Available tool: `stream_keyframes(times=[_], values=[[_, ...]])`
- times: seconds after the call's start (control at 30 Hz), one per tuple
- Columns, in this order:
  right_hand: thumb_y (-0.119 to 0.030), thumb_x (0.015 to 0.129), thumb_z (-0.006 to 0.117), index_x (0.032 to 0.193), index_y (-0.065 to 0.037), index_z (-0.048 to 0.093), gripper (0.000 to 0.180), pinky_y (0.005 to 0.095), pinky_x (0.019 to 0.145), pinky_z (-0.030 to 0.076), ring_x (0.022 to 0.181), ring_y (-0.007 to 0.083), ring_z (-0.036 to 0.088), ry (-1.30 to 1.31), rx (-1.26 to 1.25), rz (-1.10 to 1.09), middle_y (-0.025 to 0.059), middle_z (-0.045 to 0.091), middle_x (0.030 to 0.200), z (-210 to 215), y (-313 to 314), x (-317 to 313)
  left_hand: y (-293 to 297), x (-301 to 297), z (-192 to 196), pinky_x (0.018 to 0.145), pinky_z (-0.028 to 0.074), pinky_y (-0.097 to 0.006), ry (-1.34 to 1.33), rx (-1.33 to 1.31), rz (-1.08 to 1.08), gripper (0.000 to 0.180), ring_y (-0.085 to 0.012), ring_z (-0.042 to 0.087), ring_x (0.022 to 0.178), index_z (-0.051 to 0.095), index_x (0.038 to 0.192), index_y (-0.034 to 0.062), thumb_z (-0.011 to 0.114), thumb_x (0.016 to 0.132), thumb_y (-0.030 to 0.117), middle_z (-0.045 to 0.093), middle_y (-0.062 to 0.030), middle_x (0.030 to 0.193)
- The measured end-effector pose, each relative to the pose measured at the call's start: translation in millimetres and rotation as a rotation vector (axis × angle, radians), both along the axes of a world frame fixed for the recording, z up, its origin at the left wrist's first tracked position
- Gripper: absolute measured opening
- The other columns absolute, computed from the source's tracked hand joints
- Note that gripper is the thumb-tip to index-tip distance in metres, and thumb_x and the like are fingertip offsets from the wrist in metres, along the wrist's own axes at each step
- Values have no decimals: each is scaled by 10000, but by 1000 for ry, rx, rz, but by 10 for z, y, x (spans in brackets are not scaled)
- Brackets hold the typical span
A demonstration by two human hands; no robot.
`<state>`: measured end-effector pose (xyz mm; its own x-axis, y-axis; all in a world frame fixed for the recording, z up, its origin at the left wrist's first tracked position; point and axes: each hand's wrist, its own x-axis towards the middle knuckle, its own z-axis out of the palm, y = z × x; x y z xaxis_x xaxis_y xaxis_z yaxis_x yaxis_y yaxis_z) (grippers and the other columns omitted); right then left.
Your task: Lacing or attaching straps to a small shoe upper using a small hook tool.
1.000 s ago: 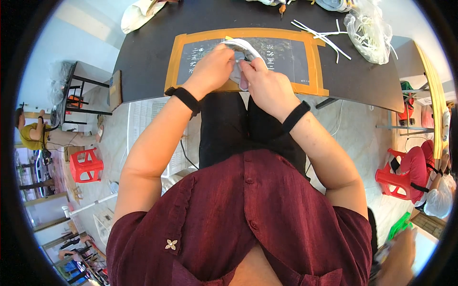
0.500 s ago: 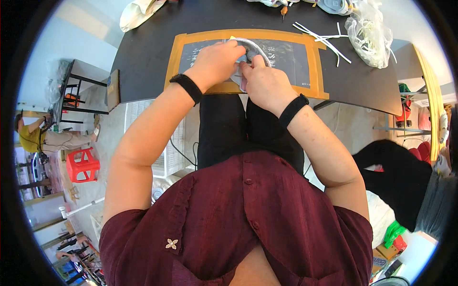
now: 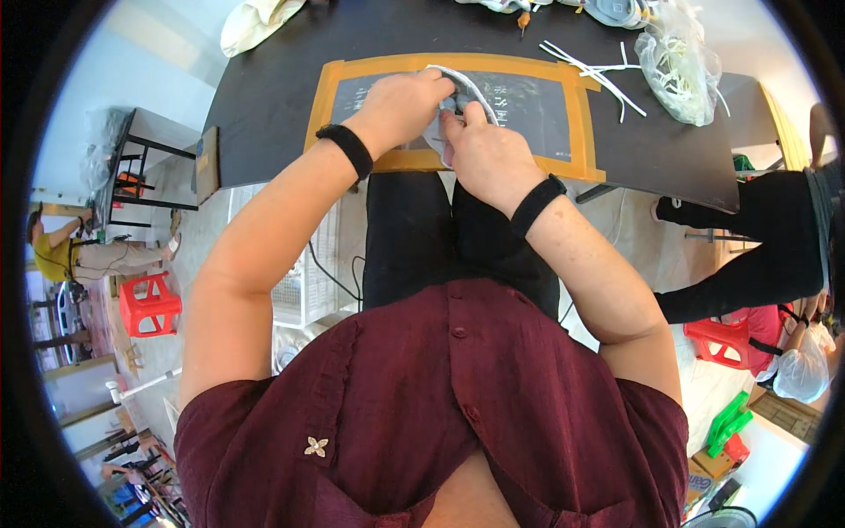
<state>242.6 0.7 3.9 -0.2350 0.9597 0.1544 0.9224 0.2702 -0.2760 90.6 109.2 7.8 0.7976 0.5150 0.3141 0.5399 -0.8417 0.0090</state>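
Both hands are at a grey fabric piece (image 3: pixel 476 87) with a curved white rim, over a dark mat bordered with tan tape (image 3: pixel 576 123). Its kind is hard to tell, since my hands cover much of it. My left hand (image 3: pixel 400 107) is closed at its upper left edge, fingertips bent over into it. My right hand (image 3: pixel 493 151) pinches its lower part, thumb and fingers close together near the left fingertips. A pale flap of the piece hangs below, beside my right hand. Both wrists wear black bands.
Loose white strips (image 3: pixel 594 66) lie right of the mat, beside a clear plastic bag (image 3: pixel 678 79) of similar strips. Cream fabric (image 3: pixel 260 25) lies at the far left, an orange-handled pointed tool (image 3: pixel 524 21) at the back. A person in black trousers (image 3: pixel 757 242) stands at right.
My hands stay at the grey piece with only slight finger shifts; its white rim stands a little more upright. At right, the person in black trousers has moved, uncovering a red stool and a seated person.
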Motion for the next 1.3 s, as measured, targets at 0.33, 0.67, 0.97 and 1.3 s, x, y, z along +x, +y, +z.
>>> stream_keyframes(times=[0.33, 0.67, 0.97, 1.3], values=[[-186, 884, 568, 1180, -27, 548, 337, 427, 670, 551, 745, 326, 670, -74, -14, -30, 176, 536, 1043, -9, 1, -78, -16, 85, 23, 657, 522, -428, 117, 55, -1, 200, -317, 648, 815, 597, 941, 92, 652, 749, 104, 611, -102, 895], [-175, 873, 575, 1170, -39, 550, 328, 396, 627, 560, 693, 300, 672, -23, 123, 18, 154, 546, 982, -88, -53, -16, -52, 17, -66, 645, 528, -420, -17, 50, 65, 198, -302, 648, 806, 574, 976, 89, 634, 788, 111, 604, -97, 918], [-171, 873, 575, 1141, -11, 552, 313, 407, 623, 556, 720, 316, 670, -33, 93, 51, 165, 549, 987, -56, -13, -4, -4, 11, -84, 657, 532, -417, -2, 30, 72, 167, -304, 649, 822, 565, 977, 88, 614, 820, 115, 607, -104, 931], [-201, 862, 587, 1133, 4, 566, 341, 452, 798, 523, 919, 361, 651, 59, -88, -60, 216, 549, 1088, 31, 76, -12, 71, -18, -98, 618, 517, -432, -105, 48, -38, 100, -345, 634, 744, 554, 927, 84, 601, 847, 120, 609, -116, 891]])
